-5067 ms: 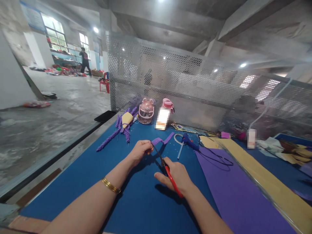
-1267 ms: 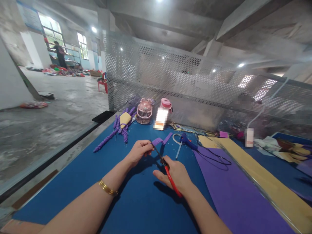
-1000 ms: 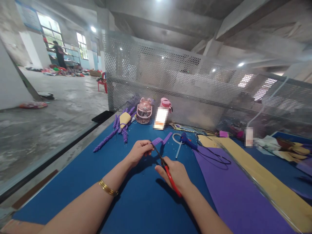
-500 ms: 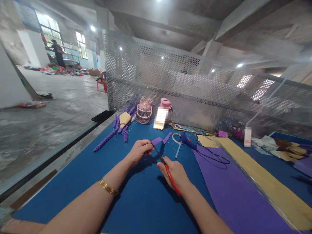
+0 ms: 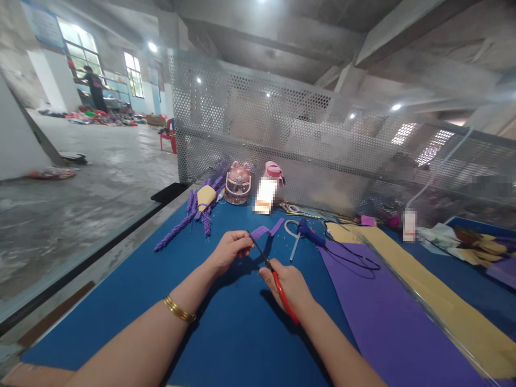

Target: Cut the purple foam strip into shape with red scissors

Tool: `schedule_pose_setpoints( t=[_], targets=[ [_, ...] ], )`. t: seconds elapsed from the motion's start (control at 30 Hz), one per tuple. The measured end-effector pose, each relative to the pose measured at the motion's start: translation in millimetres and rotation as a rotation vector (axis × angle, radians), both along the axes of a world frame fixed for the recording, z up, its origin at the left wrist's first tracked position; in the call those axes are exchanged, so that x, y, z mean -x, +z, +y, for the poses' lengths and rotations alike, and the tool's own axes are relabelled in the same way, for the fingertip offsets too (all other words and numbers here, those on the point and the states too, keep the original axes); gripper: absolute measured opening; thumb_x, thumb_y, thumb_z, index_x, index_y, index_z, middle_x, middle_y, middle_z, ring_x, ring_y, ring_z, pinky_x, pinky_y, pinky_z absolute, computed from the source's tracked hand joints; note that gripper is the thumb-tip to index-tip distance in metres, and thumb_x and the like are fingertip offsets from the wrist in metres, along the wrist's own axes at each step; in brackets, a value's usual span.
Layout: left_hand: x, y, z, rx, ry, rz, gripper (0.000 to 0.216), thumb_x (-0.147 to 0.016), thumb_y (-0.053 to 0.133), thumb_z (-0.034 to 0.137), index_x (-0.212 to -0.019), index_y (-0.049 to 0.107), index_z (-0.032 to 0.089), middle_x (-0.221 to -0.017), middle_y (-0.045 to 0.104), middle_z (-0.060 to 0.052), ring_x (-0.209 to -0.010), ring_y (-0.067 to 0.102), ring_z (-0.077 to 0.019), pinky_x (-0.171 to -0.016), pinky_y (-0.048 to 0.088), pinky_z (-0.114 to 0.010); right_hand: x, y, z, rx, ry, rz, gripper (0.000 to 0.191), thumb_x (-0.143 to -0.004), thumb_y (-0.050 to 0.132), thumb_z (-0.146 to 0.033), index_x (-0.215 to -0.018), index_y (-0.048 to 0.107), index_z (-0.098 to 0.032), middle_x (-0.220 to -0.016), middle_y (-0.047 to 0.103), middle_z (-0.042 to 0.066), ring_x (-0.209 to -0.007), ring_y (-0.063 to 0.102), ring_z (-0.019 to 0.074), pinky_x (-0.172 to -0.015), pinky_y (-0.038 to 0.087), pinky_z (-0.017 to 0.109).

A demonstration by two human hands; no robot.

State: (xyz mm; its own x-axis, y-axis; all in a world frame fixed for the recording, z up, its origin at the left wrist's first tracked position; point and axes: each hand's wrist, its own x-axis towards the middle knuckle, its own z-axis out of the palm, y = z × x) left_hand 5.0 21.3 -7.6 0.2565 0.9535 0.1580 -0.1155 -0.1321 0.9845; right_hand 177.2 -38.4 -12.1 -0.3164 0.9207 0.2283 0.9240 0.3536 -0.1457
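My left hand (image 5: 228,250) pinches one end of a narrow purple foam strip (image 5: 266,231) above the blue table mat (image 5: 133,290). My right hand (image 5: 288,282) grips red-handled scissors (image 5: 276,282), whose dark blades reach up to the strip right beside my left fingertips. The strip's free end bends away to the right over the mat. A gold bangle is on my left wrist.
A blue glue gun (image 5: 308,232) with a black cord lies beyond the strip. Purple foam sheet (image 5: 387,317) and yellow foam sheet (image 5: 427,290) lie to the right. Purple foam stems (image 5: 185,223), a pink bottle (image 5: 238,184) and a perforated metal screen (image 5: 306,145) stand at the back. A person (image 5: 93,86) stands far left.
My right thumb has closed in on the scissor handles since a second ago. Both hands stay in place on the strip. The far person has moved left along the window.
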Motion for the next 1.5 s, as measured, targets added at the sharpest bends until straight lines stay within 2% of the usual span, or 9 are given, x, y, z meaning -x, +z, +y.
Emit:
schedule_pose_setpoints(
  t=[0.83,1.03,1.23,1.4,1.5],
  targets=[
    [9,-3.5,7,0.028,-0.1,-0.063,0.015,-0.064,0.06,0.025,-0.054,0.056,0.015,-0.048,0.052,0.001,-0.043,0.039,-0.0073,-0.044,0.025,-0.022,-3,-5.4,2,-0.063,0.063,0.045,0.044,-0.094,0.025,-0.049,-0.08,0.054,-0.019,-0.059,0.064,0.005,-0.056,0.064,0.0213,-0.049,0.024,0.024],
    [10,-4.3,8,0.043,-0.11,-0.071,0.014,-0.062,0.061,0.024,-0.053,0.057,0.014,-0.046,0.052,0.001,-0.042,0.04,-0.0075,-0.044,0.022,-0.022,-1,-0.3,-1,-0.001,0.08,0.151,0.039,-0.093,0.027,-0.046,-0.075,0.051,-0.02,-0.056,0.058,0.003,-0.053,0.059,0.0186,-0.049,0.024,0.024],
    [11,-5.7,10,0.046,-0.123,-0.089,0.017,-0.063,0.063,0.026,-0.053,0.056,0.014,-0.046,0.051,0.002,-0.042,0.04,-0.0068,-0.044,0.021,-0.022,-2,2.9,-3,0.108,0.139,0.376,0.041,-0.093,0.029,-0.048,-0.069,0.047,-0.02,-0.052,0.045,-0.003,-0.046,0.042,0.0108,-0.049,0.027,0.021],
    [10,-5.7,9,0.029,-0.118,-0.099,0.02,-0.064,0.064,0.03,-0.054,0.056,0.014,-0.047,0.051,0.002,-0.043,0.038,-0.0069,-0.045,0.022,-0.022,-5,1.4,1,0.167,0.228,0.493,0.045,-0.09,0.032,-0.054,-0.066,0.046,-0.019,-0.056,0.045,-0.004,-0.051,0.039,0.0096,-0.049,0.029,0.02],
    [8,-6.4,9,0.03,-0.103,-0.092,0.02,-0.065,0.064,0.03,-0.055,0.056,0.015,-0.048,0.051,0.002,-0.044,0.039,-0.0075,-0.045,0.024,-0.022,-5,1.4,1,0.191,0.214,0.502,0.044,-0.086,0.039,-0.058,-0.07,0.05,-0.019,-0.056,0.047,-0.003,-0.05,0.041,0.0102,-0.049,0.03,0.02]
  ],
)
